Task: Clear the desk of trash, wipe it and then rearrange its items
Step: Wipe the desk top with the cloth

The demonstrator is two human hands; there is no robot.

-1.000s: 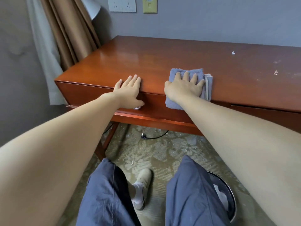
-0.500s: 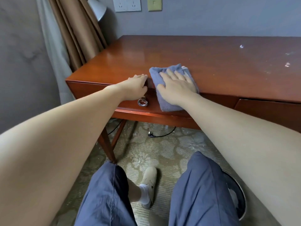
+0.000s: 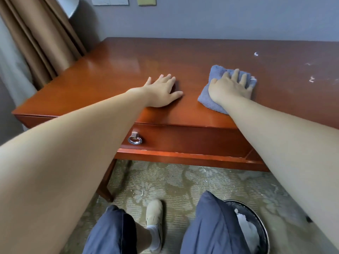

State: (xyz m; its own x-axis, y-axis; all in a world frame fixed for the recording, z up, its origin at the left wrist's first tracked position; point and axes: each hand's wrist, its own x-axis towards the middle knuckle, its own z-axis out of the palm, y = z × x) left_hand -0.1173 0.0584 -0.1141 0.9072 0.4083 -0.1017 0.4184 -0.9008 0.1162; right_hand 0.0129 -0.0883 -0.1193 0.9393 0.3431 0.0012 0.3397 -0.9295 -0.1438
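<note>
A glossy red-brown wooden desk [image 3: 117, 70] fills the middle of the head view. A folded blue-grey cloth [image 3: 214, 74] lies on its top near the front edge. My right hand [image 3: 229, 87] presses flat on the cloth with its fingers spread. My left hand [image 3: 161, 92] rests flat on the bare desk top, a little to the left of the cloth, fingers straight. Small white scraps [image 3: 256, 54] lie on the desk's right part, with more white scraps [image 3: 311, 79] further right.
A drawer front with a metal ring pull [image 3: 135, 140] sits below the front edge. A dark waste bin [image 3: 256, 219] holding white paper stands on the carpet by my right leg. Brown curtains [image 3: 36, 37] hang at the left. Wall sockets [image 3: 110, 0] sit above the desk.
Both hands moved from the desk's front edge onto the top. The cloth, which hung over the edge, slid with my right hand further in and to the right.
</note>
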